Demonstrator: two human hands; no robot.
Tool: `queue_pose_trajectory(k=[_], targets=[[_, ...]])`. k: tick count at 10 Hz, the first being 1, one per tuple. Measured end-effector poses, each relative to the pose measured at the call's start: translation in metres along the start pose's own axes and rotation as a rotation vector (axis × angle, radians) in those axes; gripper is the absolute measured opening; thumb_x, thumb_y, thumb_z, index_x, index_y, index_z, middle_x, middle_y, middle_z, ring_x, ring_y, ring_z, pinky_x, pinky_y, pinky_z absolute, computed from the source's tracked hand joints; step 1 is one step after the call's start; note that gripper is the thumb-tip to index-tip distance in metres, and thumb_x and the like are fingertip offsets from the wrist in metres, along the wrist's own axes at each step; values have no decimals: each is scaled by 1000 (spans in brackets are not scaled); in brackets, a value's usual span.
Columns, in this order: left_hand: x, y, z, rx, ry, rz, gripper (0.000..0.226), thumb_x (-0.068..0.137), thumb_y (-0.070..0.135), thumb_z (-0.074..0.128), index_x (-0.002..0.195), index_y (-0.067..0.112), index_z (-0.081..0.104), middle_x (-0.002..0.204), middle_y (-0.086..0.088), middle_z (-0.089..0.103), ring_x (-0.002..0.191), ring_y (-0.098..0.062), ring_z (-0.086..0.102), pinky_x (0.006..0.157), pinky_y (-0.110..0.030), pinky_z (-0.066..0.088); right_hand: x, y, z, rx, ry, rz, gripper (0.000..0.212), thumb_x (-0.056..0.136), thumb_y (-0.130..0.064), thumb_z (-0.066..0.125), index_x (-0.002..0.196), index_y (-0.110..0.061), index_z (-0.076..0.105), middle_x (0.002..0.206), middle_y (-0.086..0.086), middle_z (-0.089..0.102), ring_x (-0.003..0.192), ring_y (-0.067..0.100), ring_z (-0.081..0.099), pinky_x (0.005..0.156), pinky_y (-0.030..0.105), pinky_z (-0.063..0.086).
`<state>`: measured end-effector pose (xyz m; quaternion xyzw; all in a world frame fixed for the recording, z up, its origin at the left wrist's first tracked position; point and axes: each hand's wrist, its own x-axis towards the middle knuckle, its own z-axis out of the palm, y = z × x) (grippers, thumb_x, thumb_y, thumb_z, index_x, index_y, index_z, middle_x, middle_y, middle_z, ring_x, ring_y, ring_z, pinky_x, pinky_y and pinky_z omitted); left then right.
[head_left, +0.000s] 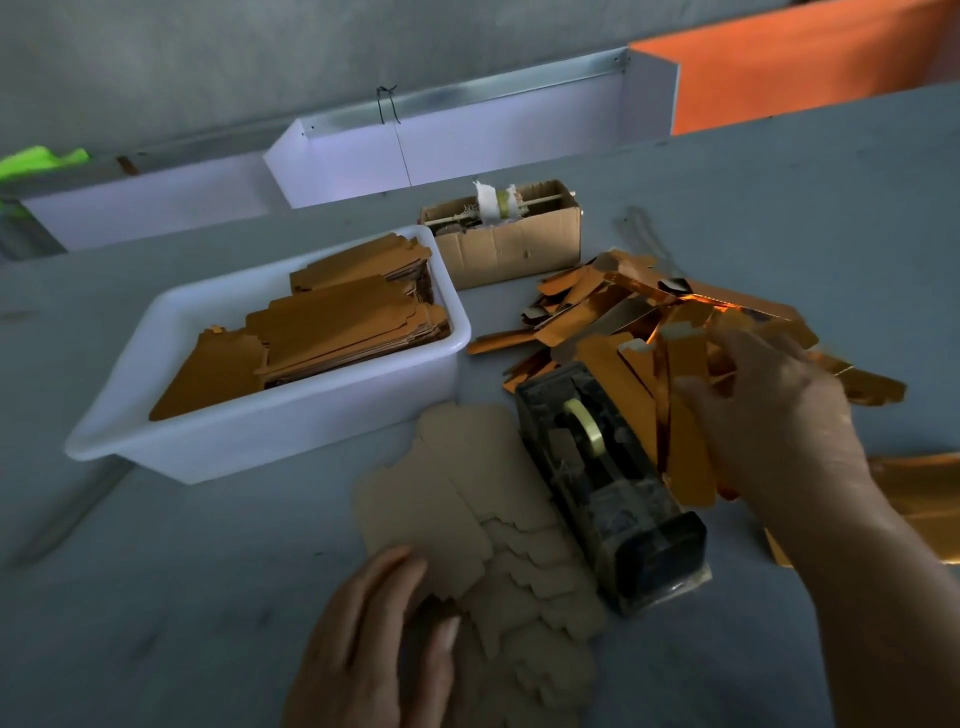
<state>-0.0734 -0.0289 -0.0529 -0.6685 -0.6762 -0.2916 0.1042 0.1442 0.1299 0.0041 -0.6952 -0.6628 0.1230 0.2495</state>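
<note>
Head view: one grey worktop (182, 597) fills the frame. At centre left stands one white plastic tub (270, 436), smooth-walled and rectangular, which holds stacks of flat gold card blanks (332, 332) with notched ends; their number cannot be counted. At centre right lies one loose heap of shiny foil-faced carton blanks (613, 301), long and narrow, lying crisscross. At lower centre lies one fan of matte brown carton blanks (498, 519) with stepped edges, overlapped flat on the worktop. Between fan and heap sits one scuffed black tape dispenser (608, 499), blocky in shape, with one pale tape roll (586, 426). At upper centre is one worn corrugated cardboard box (509, 249). The left hand (363, 644) rests on the fan's near end, fingers together and nearly straight. The right hand (774, 415) is down on the foil heap, fingers bent, but blur hides whether it grips a blank.
</note>
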Motion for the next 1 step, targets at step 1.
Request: queue_pose_trajectory(k=[1], targets=[[2, -3, -3, -119, 18, -157, 70, 95, 54, 30, 92, -1, 72, 103, -19, 68, 100, -18, 50, 96, -2, 26, -3, 0, -6, 130, 159, 2, 29, 92, -29, 55, 118, -17, 62, 115, 9, 57, 95, 26, 55, 72, 31, 45]])
